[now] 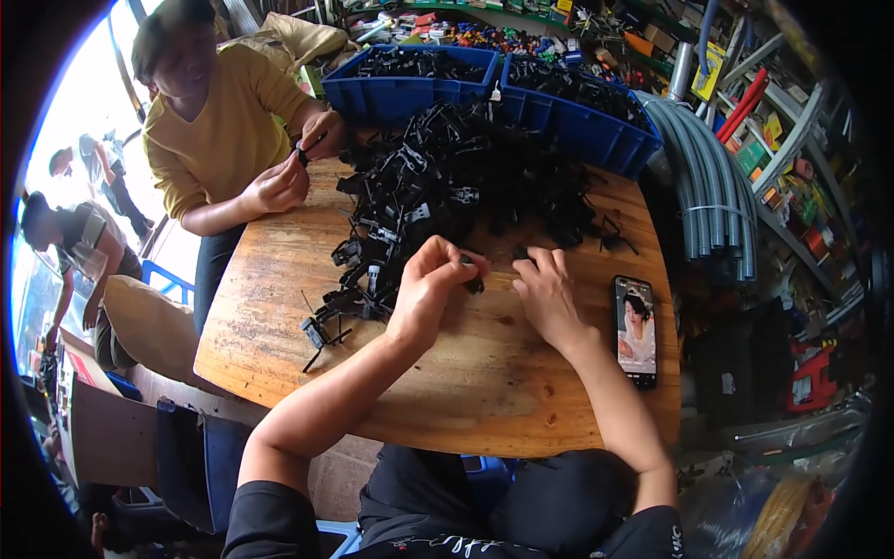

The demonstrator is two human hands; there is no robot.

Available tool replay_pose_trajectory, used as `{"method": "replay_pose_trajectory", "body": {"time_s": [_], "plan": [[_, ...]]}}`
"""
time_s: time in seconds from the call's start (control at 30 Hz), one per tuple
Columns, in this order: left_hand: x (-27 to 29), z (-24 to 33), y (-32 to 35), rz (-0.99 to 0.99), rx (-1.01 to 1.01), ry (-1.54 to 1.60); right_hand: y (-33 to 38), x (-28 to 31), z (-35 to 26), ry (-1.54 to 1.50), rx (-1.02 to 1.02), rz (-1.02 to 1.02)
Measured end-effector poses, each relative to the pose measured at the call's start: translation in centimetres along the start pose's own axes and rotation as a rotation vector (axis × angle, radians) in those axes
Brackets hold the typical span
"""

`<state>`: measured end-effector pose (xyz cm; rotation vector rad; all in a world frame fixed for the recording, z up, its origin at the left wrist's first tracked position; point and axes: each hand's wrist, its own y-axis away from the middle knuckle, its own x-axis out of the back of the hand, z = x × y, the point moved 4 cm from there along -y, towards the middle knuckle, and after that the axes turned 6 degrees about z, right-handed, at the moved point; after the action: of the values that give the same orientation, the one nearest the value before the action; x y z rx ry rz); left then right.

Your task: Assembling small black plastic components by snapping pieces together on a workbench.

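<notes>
- Wooden table (484, 391), black plastic parts heap (466, 186) at 12 o'clock.
- L hand (430, 279) pinches small black clip (473, 277); I see it at 3 o'clock of fingers.
- R hand (548, 296) flat, fingers loose, nothing held, just beside clip.

Cluttered workshop. Wooden surface (279, 307), worn and scratched, rounded corners. Beyond its far edge, two blue bins (391, 93). Right side: metal shelving (792, 158) crammed with small goods, bundled grey corrugated hoses (717, 196) leaning. Bright daylight floods from open doorway (74, 112) at left.
</notes>
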<state>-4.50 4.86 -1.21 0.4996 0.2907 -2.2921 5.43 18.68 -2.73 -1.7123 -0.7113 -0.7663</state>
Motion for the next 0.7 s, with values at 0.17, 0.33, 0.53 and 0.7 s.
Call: {"method": "replay_pose_trajectory", "body": {"time_s": [0.17,0.33,0.53,0.7], "plan": [[0.6,-0.1,0.2,0.088,0.149,0.189,0.3,1.9,-0.6,-0.124,-0.006,-0.145],[1.7,-1.6,-0.3,0.140,0.084,0.013,-0.6,7.9,-5.1,-0.914,-0.253,-0.407],[0.4,-1.4,0.4,-0.014,0.152,-0.032,0.7,16.9,-21.3,-1.359,0.768,-1.016],[0.0,-1.5,0.5,-0.080,0.160,-0.061,1.4,16.5,-23.0,-1.232,1.131,-0.859]]}}
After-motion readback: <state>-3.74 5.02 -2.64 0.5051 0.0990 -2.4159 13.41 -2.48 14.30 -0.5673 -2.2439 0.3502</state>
